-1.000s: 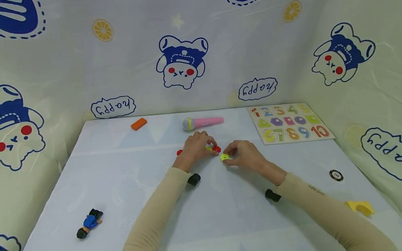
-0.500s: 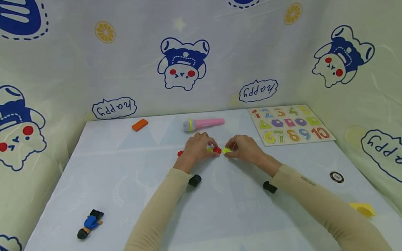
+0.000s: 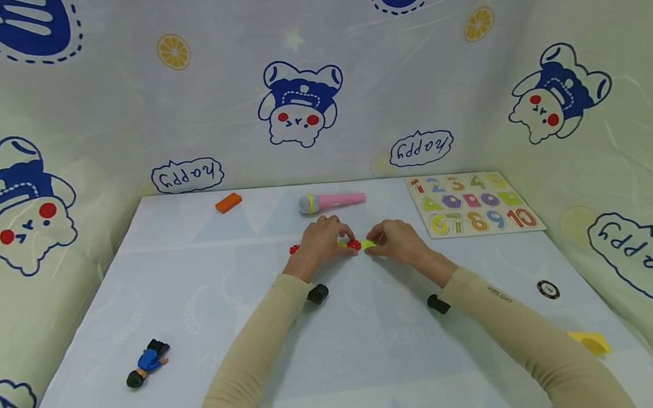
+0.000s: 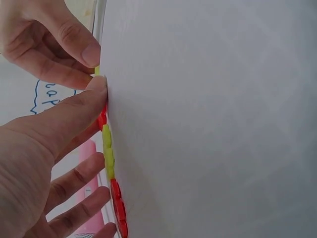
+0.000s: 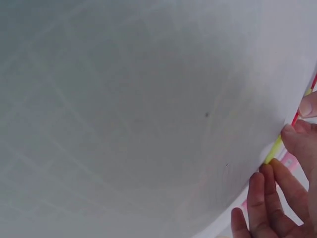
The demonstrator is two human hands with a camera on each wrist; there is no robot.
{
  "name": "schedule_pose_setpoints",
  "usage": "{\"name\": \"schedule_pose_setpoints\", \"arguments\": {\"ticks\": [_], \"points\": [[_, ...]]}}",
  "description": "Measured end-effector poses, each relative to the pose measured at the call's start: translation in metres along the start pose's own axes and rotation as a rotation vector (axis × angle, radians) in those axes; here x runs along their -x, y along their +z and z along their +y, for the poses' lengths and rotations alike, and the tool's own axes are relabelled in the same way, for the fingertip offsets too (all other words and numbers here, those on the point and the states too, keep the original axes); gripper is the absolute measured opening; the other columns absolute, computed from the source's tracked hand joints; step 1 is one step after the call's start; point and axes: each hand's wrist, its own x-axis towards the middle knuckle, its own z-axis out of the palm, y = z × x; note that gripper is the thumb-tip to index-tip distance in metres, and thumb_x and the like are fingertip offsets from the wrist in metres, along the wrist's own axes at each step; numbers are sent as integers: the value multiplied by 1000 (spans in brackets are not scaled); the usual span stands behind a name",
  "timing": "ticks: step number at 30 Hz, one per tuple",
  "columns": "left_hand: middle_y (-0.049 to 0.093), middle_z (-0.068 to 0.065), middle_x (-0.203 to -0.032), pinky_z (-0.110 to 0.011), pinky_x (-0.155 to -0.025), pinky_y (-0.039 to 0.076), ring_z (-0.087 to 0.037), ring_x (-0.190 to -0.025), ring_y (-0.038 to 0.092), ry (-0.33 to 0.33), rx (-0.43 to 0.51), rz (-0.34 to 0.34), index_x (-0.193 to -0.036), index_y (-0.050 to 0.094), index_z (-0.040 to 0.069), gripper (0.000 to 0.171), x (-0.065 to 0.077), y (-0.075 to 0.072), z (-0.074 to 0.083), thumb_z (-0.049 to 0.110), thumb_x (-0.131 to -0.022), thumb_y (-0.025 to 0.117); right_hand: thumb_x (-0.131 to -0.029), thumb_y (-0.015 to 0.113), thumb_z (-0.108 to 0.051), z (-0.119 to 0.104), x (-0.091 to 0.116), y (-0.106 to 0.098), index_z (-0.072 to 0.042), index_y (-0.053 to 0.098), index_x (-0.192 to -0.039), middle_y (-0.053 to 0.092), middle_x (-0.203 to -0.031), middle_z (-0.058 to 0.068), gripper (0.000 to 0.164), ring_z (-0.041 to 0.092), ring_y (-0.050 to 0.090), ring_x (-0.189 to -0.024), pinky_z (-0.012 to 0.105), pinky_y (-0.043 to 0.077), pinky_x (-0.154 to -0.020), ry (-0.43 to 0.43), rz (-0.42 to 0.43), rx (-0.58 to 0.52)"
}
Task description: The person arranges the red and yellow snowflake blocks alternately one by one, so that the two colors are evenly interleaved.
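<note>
Toward the back of the table, my left hand (image 3: 319,241) pinches a small red scalloped plastic piece (image 3: 354,245) between thumb and forefinger. Right beside it, a yellow-green piece (image 3: 368,244) is pinched by my right hand (image 3: 400,243). The two pieces sit edge to edge; whether they are joined I cannot tell. In the left wrist view, another yellow-green piece (image 4: 108,151) and a second red piece (image 4: 119,208) continue the row flat on the table, beneath the left fingers. The left hand hides part of this row from the head view.
A pink toy microphone (image 3: 334,201) lies behind the hands, an orange block (image 3: 228,202) to its left. At back right is a number board (image 3: 471,203). A round black-and-white disc (image 3: 548,289) and yellow block (image 3: 591,341) lie right; a toy figure (image 3: 147,363) lies left.
My right hand has moved slightly left and away from me, bringing its yellow-green piece level with the red one. The left hand has stayed nearly still. Over the last half second little differs.
</note>
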Motion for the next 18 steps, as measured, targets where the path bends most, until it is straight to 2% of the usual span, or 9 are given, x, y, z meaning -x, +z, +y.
{"name": "schedule_pose_setpoints", "arguments": {"ticks": [13, 18], "points": [[69, -2, -124, -45, -107, 50, -26, -121, 58, -5, 7, 3, -122, 83, 26, 30, 1, -1, 1, 42, -96, 85, -95, 87, -22, -1, 1, -1, -3, 78, -129, 80, -118, 13, 40, 26, 71, -105, 44, 59, -100, -4, -6, 17], [69, -3, -131, -46, -111, 51, -26, -126, 59, 9, 6, -14, -137, 73, 21, 47, 2, -1, 0, 42, -96, 85, -94, 88, -24, 0, 7, -1, -3, 76, -133, 76, -120, 13, 46, 28, 70, -107, 45, 59, -100, -7, 12, 59]]}}
